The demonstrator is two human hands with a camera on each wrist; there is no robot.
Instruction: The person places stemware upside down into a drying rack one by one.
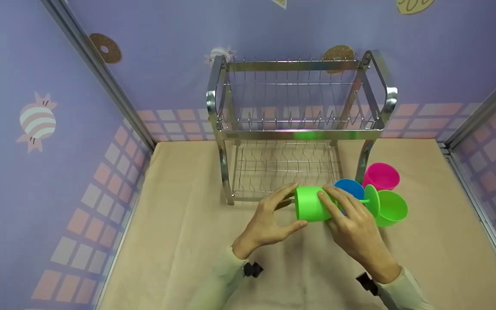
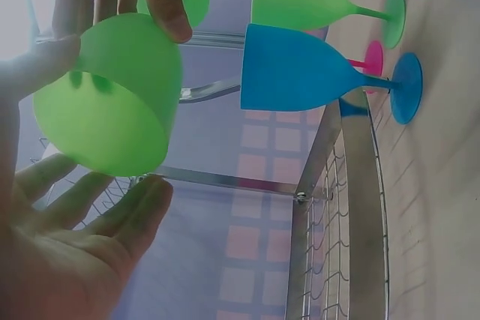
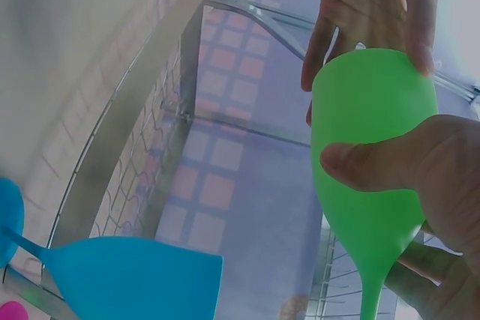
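Note:
A green plastic goblet (image 1: pixel 310 206) lies sideways in the air in front of the rack, its mouth toward the left and its foot toward the right. My right hand (image 1: pixel 355 226) grips its bowl, with the thumb across one side in the right wrist view. Around the mouth end, my left hand (image 1: pixel 267 221) has its fingers and thumb spread close to the rim; whether the fingertips touch it is hard to tell. Just behind the right hand stand a blue goblet (image 2: pixel 292 73), a second green goblet (image 1: pixel 392 209) and a pink goblet (image 1: pixel 383 175).
A two-tier metal dish rack (image 1: pixel 295 136) stands at the back of the beige-covered table (image 1: pixel 179 215), wire shelves above and below. The standing goblets crowd its front right leg. Patterned purple walls (image 1: pixel 170 64) enclose the table at the back and sides.

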